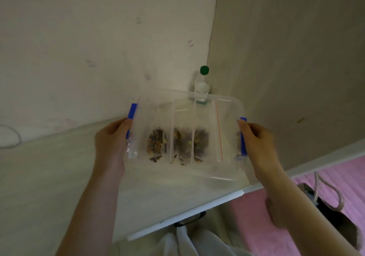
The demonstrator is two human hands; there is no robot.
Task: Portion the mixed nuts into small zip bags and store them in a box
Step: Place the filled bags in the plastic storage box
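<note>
A clear plastic box [227, 168] with blue side clips is held between both hands above the white table. Through its lid I see several small zip bags of mixed nuts [156, 145] lying side by side, one with a red zip line. My left hand [112, 143] grips the box's left end by the blue clip [132, 111]. My right hand [256, 143] grips the right end, fingers curled over the other blue clip [243, 137].
A clear bottle with a green cap [203, 82] stands in the wall corner just behind the box. The white table [59, 167] runs left, its edge at lower right. A brown paper bag with rope handles [333, 210] sits on pink flooring.
</note>
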